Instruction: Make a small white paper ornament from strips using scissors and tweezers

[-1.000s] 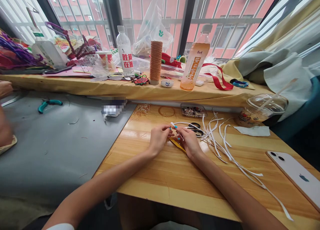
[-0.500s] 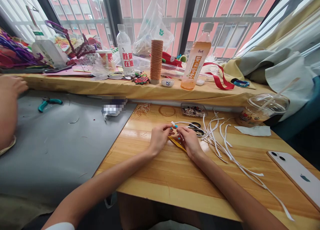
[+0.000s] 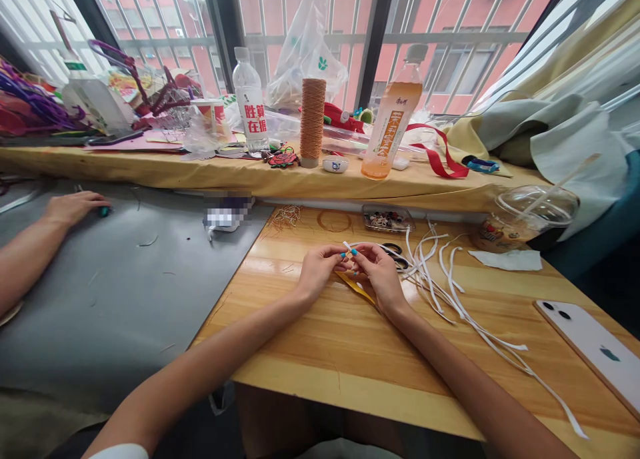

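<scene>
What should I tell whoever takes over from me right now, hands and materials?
Left hand and right hand meet over the wooden table, together pinching one end of a white strip. A yellow strip lies under the right hand. Scissors sit just behind it; loose white strips spread to the right. Work on the held strip looks unfinished; the loose strips lie untouched. A co-worker's hand rests on the grey mat.
</scene>
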Demonstrator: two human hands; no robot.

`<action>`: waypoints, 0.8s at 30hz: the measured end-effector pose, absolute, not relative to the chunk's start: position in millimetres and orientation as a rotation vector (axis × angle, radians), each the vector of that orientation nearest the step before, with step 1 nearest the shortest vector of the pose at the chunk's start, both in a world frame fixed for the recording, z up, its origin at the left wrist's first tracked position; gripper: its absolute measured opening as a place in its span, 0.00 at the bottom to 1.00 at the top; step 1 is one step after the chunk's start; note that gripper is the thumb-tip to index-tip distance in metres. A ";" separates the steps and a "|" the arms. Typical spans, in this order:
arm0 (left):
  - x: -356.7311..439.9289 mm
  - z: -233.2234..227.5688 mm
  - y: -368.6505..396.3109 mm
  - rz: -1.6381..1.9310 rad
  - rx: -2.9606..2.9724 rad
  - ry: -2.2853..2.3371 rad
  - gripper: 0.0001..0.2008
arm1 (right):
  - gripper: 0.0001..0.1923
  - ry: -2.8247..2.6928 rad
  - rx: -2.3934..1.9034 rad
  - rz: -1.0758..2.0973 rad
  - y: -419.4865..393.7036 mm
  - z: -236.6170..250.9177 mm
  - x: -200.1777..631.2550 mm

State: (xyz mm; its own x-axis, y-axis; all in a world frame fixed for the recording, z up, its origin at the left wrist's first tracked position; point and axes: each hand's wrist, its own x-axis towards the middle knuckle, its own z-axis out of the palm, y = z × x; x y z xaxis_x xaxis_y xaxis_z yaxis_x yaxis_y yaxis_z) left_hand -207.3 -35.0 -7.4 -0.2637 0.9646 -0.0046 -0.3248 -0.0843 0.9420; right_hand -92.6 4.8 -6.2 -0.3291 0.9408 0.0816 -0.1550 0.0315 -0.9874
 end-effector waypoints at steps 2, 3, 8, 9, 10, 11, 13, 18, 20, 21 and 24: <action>-207.8 -7.3 -34.9 1.582 0.849 1.075 0.05 | 0.15 -1.390 -0.878 1.467 4.9 -6.0 -92.4; -208.0 -7.3 -35.0 1.585 0.855 1.059 0.06 | 0.15 -1.398 -0.884 1.464 4.9 -5.9 -92.4; -208.7 -7.6 -34.9 1.585 0.876 1.022 0.10 | 0.16 -1.383 -0.891 1.484 5.4 -7.4 -92.8; -208.7 -7.7 -34.9 1.591 0.877 1.021 0.10 | 0.15 -1.377 -0.890 1.493 5.6 -7.9 -92.8; -208.7 -7.7 -34.8 1.596 0.879 1.022 0.10 | 0.15 -1.371 -0.889 1.499 5.8 -8.4 -92.8; -208.7 -7.6 -34.7 1.598 0.879 1.024 0.09 | 0.15 -1.365 -0.889 1.503 6.0 -8.7 -92.8; -208.5 -7.5 -34.6 1.594 0.879 1.031 0.08 | 0.15 -1.352 -0.892 1.505 6.3 -9.0 -92.7; -208.0 -7.3 -34.7 1.587 0.846 1.046 0.07 | 0.13 -1.289 -0.887 1.511 7.1 -8.2 -93.2; -207.9 -7.5 -34.7 1.594 0.833 1.041 0.07 | 0.12 -1.254 -0.879 1.525 7.2 -8.0 -93.6; -207.9 -7.8 -34.6 1.597 0.829 1.040 0.07 | 0.12 -1.241 -0.876 1.530 7.2 -8.0 -93.9; -207.8 -8.4 -34.1 1.607 0.822 1.058 0.07 | 0.12 -1.208 -0.871 1.537 7.2 -8.4 -94.7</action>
State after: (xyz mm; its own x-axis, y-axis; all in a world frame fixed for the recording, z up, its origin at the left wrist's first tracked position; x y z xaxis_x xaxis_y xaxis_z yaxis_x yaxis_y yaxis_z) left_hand -207.8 -34.1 -8.4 -0.2669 0.9636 0.0140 -0.3684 -0.1154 0.9225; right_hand -94.7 7.2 -8.4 -0.2841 0.9585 0.0256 -0.2512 -0.0486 -0.9667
